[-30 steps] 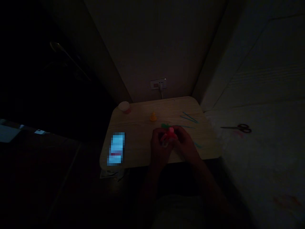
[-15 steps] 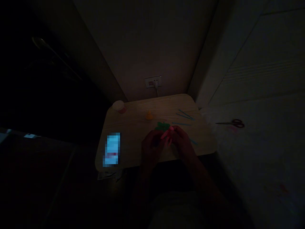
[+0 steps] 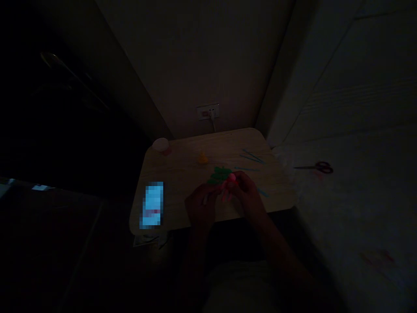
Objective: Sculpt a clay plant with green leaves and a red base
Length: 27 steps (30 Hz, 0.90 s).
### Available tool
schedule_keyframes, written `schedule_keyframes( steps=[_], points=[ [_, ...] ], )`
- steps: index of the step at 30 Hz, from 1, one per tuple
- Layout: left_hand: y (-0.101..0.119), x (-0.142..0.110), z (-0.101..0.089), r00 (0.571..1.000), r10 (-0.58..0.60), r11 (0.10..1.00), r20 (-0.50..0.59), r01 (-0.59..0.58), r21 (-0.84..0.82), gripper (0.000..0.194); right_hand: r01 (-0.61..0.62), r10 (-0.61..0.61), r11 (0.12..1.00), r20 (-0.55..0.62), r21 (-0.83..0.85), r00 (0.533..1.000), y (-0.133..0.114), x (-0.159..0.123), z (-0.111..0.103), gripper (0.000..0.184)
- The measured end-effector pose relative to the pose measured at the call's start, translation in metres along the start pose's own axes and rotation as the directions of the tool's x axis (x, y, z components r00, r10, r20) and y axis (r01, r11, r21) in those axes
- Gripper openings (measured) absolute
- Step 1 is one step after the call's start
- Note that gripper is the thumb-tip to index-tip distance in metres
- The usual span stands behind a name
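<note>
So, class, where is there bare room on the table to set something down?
The table shows bare wood between the phone, cup, orange piece and left hand, and behind the orange piece. It is crowded around the right hand, pink piece, green piece and blue sticks.

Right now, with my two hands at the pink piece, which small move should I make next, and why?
I would perhaps draw the pink piece slightly toward you: your right hand holds it, and the green piece lies just beyond, though the dim picture does not settle whether they touch.
</note>
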<state>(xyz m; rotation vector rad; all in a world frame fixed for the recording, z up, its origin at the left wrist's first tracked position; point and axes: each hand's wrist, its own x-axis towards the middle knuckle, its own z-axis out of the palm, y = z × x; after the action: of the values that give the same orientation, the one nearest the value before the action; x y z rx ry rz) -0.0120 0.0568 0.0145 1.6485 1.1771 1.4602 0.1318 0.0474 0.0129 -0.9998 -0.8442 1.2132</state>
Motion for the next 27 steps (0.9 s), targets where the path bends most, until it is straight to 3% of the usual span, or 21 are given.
schedule_keyframes(
  steps=[4, 7, 9, 11, 14, 17, 23, 27],
  points=[
    [0.0, -0.001, 0.001, 0.998, -0.039, 0.998, -0.042, 0.037, -0.044, 0.014, 0.015, -0.015, 1.0, 0.002, 0.023, 1.0, -0.005, -0.002, 0.004, 0.034],
    [0.001, -0.001, 0.003, 0.989, -0.129, 0.968, -0.072, 0.11, -0.225, 0.033, 0.048, -0.047, 0.999, -0.028, 0.009, 0.998, -0.007, -0.003, 0.003, 0.033],
    [0.003, 0.0, 0.004, 0.983, -0.178, 0.919, -0.043, 0.15, -0.364, 0.047, 0.054, -0.054, 0.999, -0.041, -0.004, 0.998, -0.007, -0.003, 0.002, 0.033],
    [0.004, 0.002, 0.005, 0.982, -0.19, 0.894, 0.014, 0.179, -0.411, 0.046, 0.044, -0.044, 0.999, -0.041, -0.009, 0.998, -0.007, -0.004, 0.001, 0.033],
    [0.006, 0.003, 0.005, 0.976, -0.2, 0.934, 0.09, 0.218, -0.284, 0.03, 0.038, -0.038, 0.999, -0.053, -0.004, 0.998, -0.006, -0.004, 0.001, 0.035],
    [0.007, 0.003, 0.003, 0.972, -0.223, 0.959, 0.076, 0.232, -0.16, 0.021, 0.044, -0.045, 0.999, -0.05, -0.012, 0.998, -0.005, -0.005, 0.002, 0.038],
    [0.007, 0.004, -0.001, 0.973, -0.229, 0.965, 0.023, 0.231, -0.125, 0.02, 0.056, -0.056, 0.997, 0.004, -0.044, 0.998, -0.011, -0.008, 0.002, 0.037],
    [0.006, 0.005, -0.002, 0.97, -0.24, 0.95, 0.045, 0.244, -0.195, 0.036, 0.047, -0.048, 0.996, -0.006, -0.074, 0.999, -0.012, -0.009, 0.002, 0.035]
  ],
)
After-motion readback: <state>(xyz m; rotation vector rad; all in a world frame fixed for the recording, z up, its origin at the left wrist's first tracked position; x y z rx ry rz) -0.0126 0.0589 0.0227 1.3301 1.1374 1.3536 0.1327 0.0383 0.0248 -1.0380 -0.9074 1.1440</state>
